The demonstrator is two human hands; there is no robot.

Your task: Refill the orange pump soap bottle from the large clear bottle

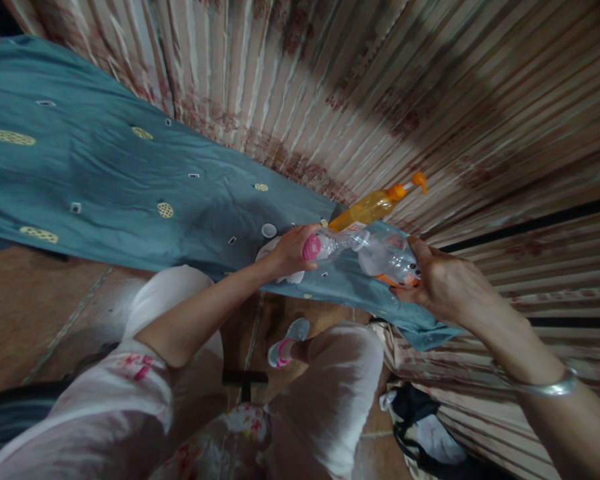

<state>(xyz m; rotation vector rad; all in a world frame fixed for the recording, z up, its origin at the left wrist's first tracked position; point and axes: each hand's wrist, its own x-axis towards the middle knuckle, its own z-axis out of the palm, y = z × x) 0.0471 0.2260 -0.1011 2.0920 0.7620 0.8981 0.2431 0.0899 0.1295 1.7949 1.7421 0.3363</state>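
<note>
My right hand [443, 283] is wrapped round the body of a clear plastic bottle [380, 257], held on its side above the blue cloth [105, 173]. My left hand [293, 250] grips the bottle's pink cap [311, 247] at the neck end. Just behind the clear bottle lies an orange bottle with an orange pump top [375, 205]. A small white lid [269, 231] and a white object [280, 263] partly hidden by my left hand rest on the cloth.
The blue cloth with yellow patches covers a surface against a striped, stained curtain [430, 100]. Below are my knees in white trousers [330, 393], a foot in a grey and pink shoe [287, 340], a brown tiled floor [25, 313] and a dark bag [420, 427].
</note>
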